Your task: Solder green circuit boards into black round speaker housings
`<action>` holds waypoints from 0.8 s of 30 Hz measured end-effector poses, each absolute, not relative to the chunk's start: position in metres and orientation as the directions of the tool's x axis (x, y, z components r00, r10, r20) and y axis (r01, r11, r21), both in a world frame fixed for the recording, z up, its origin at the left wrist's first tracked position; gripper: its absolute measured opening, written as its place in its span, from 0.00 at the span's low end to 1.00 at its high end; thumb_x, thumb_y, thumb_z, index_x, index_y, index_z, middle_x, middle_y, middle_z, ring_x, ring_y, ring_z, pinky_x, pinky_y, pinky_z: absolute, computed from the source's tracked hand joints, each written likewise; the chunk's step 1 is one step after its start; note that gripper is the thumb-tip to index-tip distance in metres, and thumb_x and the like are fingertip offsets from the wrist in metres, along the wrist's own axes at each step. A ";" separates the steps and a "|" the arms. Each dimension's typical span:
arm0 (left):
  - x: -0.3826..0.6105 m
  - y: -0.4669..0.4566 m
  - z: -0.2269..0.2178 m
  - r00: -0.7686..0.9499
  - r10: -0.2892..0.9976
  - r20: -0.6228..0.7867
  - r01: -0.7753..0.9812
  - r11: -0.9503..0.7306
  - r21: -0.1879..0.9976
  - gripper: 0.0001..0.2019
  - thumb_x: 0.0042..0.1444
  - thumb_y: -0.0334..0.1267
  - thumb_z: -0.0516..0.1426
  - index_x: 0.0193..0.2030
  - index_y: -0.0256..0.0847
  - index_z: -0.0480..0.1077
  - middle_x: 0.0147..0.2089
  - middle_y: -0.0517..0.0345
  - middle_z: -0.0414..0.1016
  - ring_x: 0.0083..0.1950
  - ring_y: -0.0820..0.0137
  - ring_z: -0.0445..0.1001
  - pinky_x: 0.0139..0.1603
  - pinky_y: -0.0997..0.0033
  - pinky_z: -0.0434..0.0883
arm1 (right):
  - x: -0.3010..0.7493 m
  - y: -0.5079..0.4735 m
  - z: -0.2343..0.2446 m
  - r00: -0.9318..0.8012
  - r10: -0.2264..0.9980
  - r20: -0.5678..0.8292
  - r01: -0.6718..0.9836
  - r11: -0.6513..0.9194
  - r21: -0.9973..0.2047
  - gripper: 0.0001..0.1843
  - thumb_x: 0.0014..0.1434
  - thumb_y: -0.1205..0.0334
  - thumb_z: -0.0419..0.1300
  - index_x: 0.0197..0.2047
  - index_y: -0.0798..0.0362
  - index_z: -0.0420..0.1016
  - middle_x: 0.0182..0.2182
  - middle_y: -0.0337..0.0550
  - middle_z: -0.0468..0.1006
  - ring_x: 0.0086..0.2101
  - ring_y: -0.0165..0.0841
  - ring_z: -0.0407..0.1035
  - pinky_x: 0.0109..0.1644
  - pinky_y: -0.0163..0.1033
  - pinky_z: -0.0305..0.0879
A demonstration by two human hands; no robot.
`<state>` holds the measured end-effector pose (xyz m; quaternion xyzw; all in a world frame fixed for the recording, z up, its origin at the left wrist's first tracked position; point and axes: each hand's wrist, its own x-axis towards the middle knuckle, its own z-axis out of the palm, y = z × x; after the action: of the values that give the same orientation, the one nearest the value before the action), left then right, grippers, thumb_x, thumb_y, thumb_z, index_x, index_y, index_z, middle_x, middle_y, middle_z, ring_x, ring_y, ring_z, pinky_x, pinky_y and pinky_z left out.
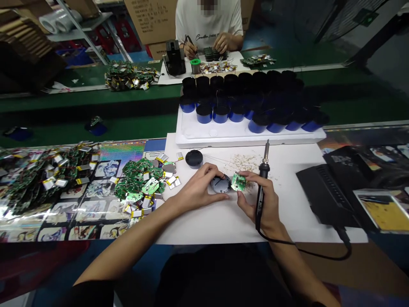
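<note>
My left hand (204, 185) is closed around a round dark housing (221, 184), its grey inner face turned up, above the white work surface. Between the thumb and fingertips of my right hand (263, 198) is a small green circuit board (238, 182), held beside the housing's right edge. A soldering iron (262, 175) also rests in my right hand, its metal tip pointing up and away, its cable running back under the wrist. Just beyond my left hand stands a black-topped cup-shaped part (194, 158), with a thin wire stretching right from it.
A white foam tray (204, 138) of several blue-and-black cups (220, 114) stands ahead. Circuit boards with small batteries are heaped at left (143, 183). A black soldering station (332, 192) sits right. Across the green bench, a co-worker (209, 25) handles boards. Small crumbs (246, 164) litter the surface.
</note>
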<state>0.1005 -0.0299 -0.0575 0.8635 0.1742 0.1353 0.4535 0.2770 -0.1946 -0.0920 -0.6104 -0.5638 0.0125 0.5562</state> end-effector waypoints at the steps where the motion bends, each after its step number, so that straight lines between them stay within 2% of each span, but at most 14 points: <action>1: 0.101 -0.031 -0.058 0.889 0.448 0.093 0.167 -0.508 0.845 0.22 0.60 0.51 0.71 0.56 0.45 0.76 0.58 0.48 0.70 0.62 0.57 0.73 0.65 0.57 0.72 | 0.277 -0.195 -0.093 0.366 0.706 0.607 0.676 0.247 -0.695 0.28 0.60 0.70 0.70 0.61 0.47 0.69 0.55 0.52 0.83 0.56 0.45 0.81 0.59 0.55 0.82; 3: 0.102 -0.032 -0.058 0.853 0.506 0.125 0.137 -0.449 0.883 0.15 0.64 0.49 0.68 0.52 0.44 0.79 0.58 0.48 0.71 0.61 0.59 0.74 0.63 0.60 0.73 | 0.277 -0.195 -0.094 0.363 0.710 0.603 0.678 0.242 -0.694 0.28 0.60 0.70 0.70 0.61 0.47 0.69 0.55 0.52 0.83 0.56 0.45 0.81 0.58 0.55 0.82; 5: 0.102 -0.031 -0.056 0.820 0.555 0.138 0.099 -0.377 0.921 0.11 0.66 0.47 0.66 0.45 0.42 0.81 0.55 0.48 0.74 0.54 0.63 0.75 0.55 0.65 0.73 | 0.276 -0.193 -0.095 0.336 0.719 0.608 0.679 0.263 -0.686 0.29 0.60 0.70 0.70 0.61 0.47 0.68 0.55 0.53 0.83 0.55 0.45 0.81 0.58 0.55 0.82; 9: 0.102 -0.031 -0.053 0.823 0.568 -0.011 0.090 -0.110 0.990 0.16 0.66 0.51 0.66 0.44 0.38 0.78 0.42 0.52 0.78 0.39 0.70 0.72 0.40 0.71 0.68 | 0.273 -0.190 -0.092 0.200 0.759 0.620 0.702 0.330 -0.631 0.29 0.61 0.72 0.68 0.62 0.46 0.69 0.57 0.52 0.83 0.55 0.46 0.81 0.57 0.56 0.81; 11: 0.103 -0.032 -0.052 0.830 0.551 -0.086 0.088 0.023 0.996 0.19 0.64 0.53 0.67 0.44 0.37 0.77 0.38 0.55 0.76 0.36 0.72 0.71 0.39 0.73 0.67 | 0.272 -0.188 -0.090 0.121 0.776 0.620 0.732 0.351 -0.583 0.29 0.61 0.73 0.68 0.62 0.44 0.70 0.57 0.50 0.83 0.55 0.46 0.80 0.57 0.57 0.81; 13: 0.103 -0.032 -0.052 0.837 0.537 -0.103 0.062 0.093 0.994 0.21 0.62 0.55 0.68 0.43 0.36 0.76 0.38 0.56 0.76 0.37 0.72 0.71 0.39 0.73 0.68 | 0.272 -0.187 -0.090 0.085 0.779 0.621 0.755 0.356 -0.550 0.28 0.61 0.73 0.67 0.62 0.44 0.71 0.57 0.49 0.84 0.55 0.46 0.79 0.57 0.59 0.80; 16: 0.103 -0.031 -0.053 0.838 0.538 -0.089 0.048 0.089 0.995 0.21 0.62 0.55 0.69 0.43 0.36 0.76 0.40 0.55 0.77 0.39 0.71 0.73 0.41 0.73 0.69 | 0.271 -0.186 -0.090 0.081 0.781 0.619 0.768 0.347 -0.538 0.27 0.63 0.72 0.68 0.61 0.43 0.72 0.56 0.47 0.85 0.55 0.46 0.79 0.58 0.58 0.79; 20: 0.101 -0.029 -0.055 0.833 0.548 -0.072 0.092 -0.010 0.996 0.21 0.64 0.56 0.67 0.45 0.37 0.78 0.40 0.54 0.78 0.39 0.70 0.72 0.41 0.73 0.68 | 0.269 -0.184 -0.090 0.038 0.783 0.620 0.785 0.361 -0.504 0.26 0.64 0.73 0.67 0.61 0.42 0.73 0.54 0.45 0.86 0.55 0.45 0.79 0.57 0.57 0.78; 24: 0.100 -0.030 -0.054 0.839 0.540 -0.063 0.124 -0.077 0.989 0.19 0.66 0.54 0.65 0.45 0.38 0.79 0.38 0.55 0.77 0.35 0.72 0.69 0.36 0.73 0.64 | 0.269 -0.185 -0.088 0.092 0.775 0.625 0.741 0.365 -0.563 0.27 0.63 0.70 0.69 0.62 0.42 0.71 0.57 0.47 0.85 0.56 0.46 0.79 0.59 0.60 0.78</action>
<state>0.1003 -0.0295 -0.0544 0.7156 0.2318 0.1631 0.6384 0.2690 -0.1850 -0.0876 -0.5630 -0.6734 0.0179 0.4787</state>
